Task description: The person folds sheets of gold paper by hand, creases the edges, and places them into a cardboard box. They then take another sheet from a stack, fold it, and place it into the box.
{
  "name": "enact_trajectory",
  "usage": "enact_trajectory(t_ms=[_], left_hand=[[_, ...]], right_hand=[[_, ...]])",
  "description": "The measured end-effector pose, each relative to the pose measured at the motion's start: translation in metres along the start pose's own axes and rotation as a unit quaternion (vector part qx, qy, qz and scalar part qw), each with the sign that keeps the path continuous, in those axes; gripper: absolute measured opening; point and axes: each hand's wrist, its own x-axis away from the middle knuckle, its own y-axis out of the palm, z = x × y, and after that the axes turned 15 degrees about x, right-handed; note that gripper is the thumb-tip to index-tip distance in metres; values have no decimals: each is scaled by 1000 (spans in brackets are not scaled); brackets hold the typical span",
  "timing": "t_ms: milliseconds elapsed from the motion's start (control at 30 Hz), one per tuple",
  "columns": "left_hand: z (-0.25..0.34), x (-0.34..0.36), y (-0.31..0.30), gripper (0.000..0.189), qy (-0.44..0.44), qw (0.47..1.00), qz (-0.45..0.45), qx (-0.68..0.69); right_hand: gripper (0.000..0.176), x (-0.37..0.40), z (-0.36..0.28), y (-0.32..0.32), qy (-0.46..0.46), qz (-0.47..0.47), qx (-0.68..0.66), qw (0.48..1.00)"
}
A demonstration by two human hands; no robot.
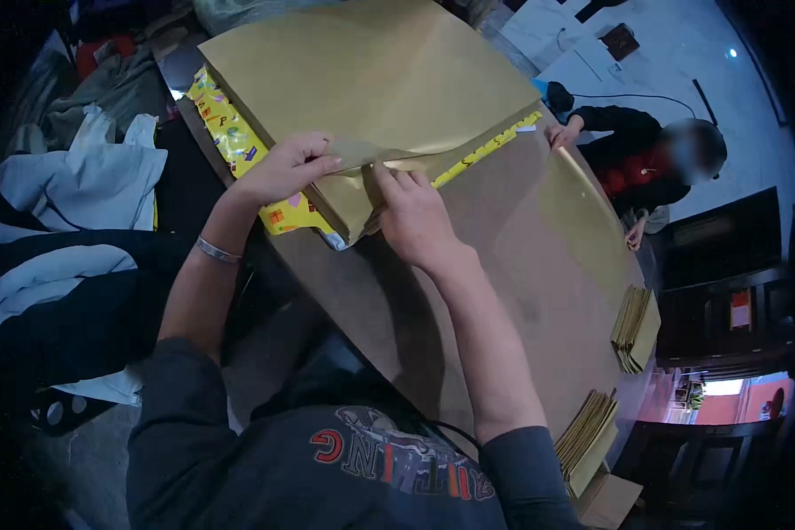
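A large gold sheet [371, 79] is spread over the far end of a brown table [503, 265], and its near edge is folded back toward the person. That folded edge is pinched by the left hand [287, 168], with the fingers curled over the top of the flap and closed narrowly on it. The right hand [411, 212] is laid just beside it on the same fold, with the thumb pressed on top; whether its fingers are closed around the paper or only rested on it cannot be told. A thin bracelet [216, 252] is worn on the left wrist. Beneath the gold sheet, yellow patterned paper [230, 132] is seen, showing at the left side and as a narrow strip along the fold. At the far side of the table, the edge of the gold sheet is touched by another person's hand [561, 132]. Two stacks of folded gold paper [636, 327] are set near the right rim of the table, well apart from the hands. Crumpled clothing [79, 168] is heaped to the left of the table.
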Motion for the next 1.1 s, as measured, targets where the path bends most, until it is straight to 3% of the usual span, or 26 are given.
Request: enact_trajectory(t_ms=[67,400,467,500,567,600,733,1000,1100], left_hand=[[-6,-1,-1,38,17,994,27,-100],[-2,1,6,27,-5,996,55,-63],[-13,-2,9,28,100,992,56,-44],[1,3,9,28,-30,996,72,-36],[-5,1,10,29,-10,998,67,-11],[-5,0,9,28,61,995,68,-49],[-2,1,10,31,-33,994,98,-46],[-3,2,13,30,-17,993,100,-64],[-1,2,13,28,-31,993,99,-53]], right_hand=[[60,4,-1,1,-27,22,-4,999],[53,22,-7,12,-39,82,29,995],[53,25,-7,11,-47,83,48,994],[53,25,-7,10,-41,73,54,995],[53,26,-6,9,-46,81,56,994],[52,27,-6,10,-49,86,58,993],[49,32,-4,11,-35,99,59,993],[43,33,4,13,-31,89,49,994],[24,26,10,6,-8,191,20,981]])
